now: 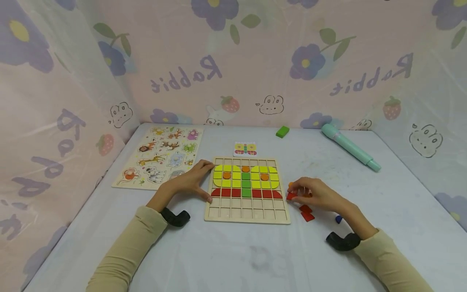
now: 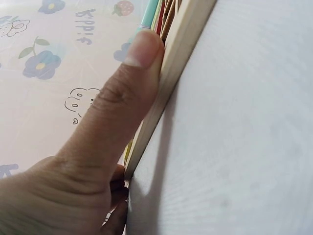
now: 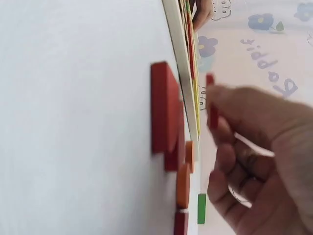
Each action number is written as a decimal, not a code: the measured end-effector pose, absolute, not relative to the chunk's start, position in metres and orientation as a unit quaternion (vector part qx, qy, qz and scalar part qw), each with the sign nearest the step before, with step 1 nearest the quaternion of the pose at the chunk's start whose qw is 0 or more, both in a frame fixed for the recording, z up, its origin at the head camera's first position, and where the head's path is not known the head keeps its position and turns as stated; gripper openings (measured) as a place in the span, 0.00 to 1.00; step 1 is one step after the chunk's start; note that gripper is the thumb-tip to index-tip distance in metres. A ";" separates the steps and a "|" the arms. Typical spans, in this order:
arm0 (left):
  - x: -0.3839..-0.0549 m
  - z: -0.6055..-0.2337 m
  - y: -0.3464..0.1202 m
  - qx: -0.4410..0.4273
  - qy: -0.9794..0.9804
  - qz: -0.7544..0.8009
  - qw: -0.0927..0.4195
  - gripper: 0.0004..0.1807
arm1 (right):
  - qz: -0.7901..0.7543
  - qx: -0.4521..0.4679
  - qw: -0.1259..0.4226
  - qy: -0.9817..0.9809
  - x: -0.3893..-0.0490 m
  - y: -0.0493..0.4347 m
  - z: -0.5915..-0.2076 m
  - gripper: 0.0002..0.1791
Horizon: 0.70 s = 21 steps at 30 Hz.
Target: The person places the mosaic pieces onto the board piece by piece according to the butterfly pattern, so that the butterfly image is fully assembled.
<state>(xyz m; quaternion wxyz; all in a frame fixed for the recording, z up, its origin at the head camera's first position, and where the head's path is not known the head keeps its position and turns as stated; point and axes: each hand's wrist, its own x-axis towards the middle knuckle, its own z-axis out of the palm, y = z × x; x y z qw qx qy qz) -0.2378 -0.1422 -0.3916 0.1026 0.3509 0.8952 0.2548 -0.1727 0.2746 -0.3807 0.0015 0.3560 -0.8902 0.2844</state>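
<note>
A square wooden grid board (image 1: 246,215) lies mid-table, holding yellow, orange, green and red tiles in a butterfly-like pattern. Along its left edge, my left hand (image 1: 191,178) rests with thumb and fingers spread apart; the thumb (image 2: 115,98) touches the board's side in the left wrist view. To the right of the board, my right hand (image 1: 315,194) pinches a red tile (image 3: 212,103) between thumb and fingertips, held above the table. Below that hand lie loose red tiles (image 1: 307,216), with orange round pieces (image 3: 183,186) near them, partly hidden in the head view.
Behind the board is a small card (image 1: 245,149) with a butterfly picture. An animal puzzle board (image 1: 146,162) lies at the left. Further back are a green block (image 1: 282,132) and a mint-coloured pen-shaped thing (image 1: 350,147). A blue piece (image 1: 339,219) sits by my right wrist.
</note>
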 end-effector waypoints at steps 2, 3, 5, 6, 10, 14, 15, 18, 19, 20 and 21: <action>-0.238 -0.391 -0.142 0.351 0.895 0.254 0.103 0.64 | 0.299 0.386 -0.006 -0.872 -0.172 0.269 -0.381 0.14; -0.238 -0.391 -0.142 0.352 0.895 0.255 0.102 0.64 | 0.303 0.398 -0.014 -0.866 -0.172 0.265 -0.381 0.14; -0.239 -0.392 -0.143 0.352 0.895 0.255 0.102 0.64 | 0.301 0.413 -0.031 -0.859 -0.172 0.258 -0.380 0.14; -0.239 -0.392 -0.143 0.353 0.895 0.255 0.102 0.65 | 0.298 0.416 -0.038 -0.858 -0.172 0.255 -0.380 0.13; -0.240 -0.393 -0.143 0.352 0.895 0.254 0.103 0.65 | 0.291 0.420 -0.051 -0.858 -0.172 0.247 -0.380 0.12; -0.240 -0.394 -0.144 0.349 0.895 0.256 0.105 0.65 | 0.293 0.423 -0.049 -0.856 -0.173 0.244 -0.380 0.12; -0.240 -0.394 -0.144 0.348 0.896 0.256 0.105 0.65 | 0.293 0.424 -0.046 -0.856 -0.173 0.243 -0.381 0.12; -0.240 -0.395 -0.144 0.349 0.895 0.256 0.106 0.65 | 0.295 0.431 -0.040 -0.852 -0.174 0.242 -0.382 0.13; -0.240 -0.395 -0.144 0.349 0.895 0.256 0.107 0.65 | 0.295 0.433 -0.038 -0.851 -0.174 0.242 -0.382 0.14; -0.240 -0.395 -0.144 0.350 0.895 0.256 0.107 0.65 | 0.296 0.433 -0.037 -0.850 -0.175 0.241 -0.382 0.14; -0.240 -0.395 -0.144 0.350 0.895 0.256 0.108 0.65 | 0.297 0.433 -0.039 -0.850 -0.175 0.241 -0.382 0.14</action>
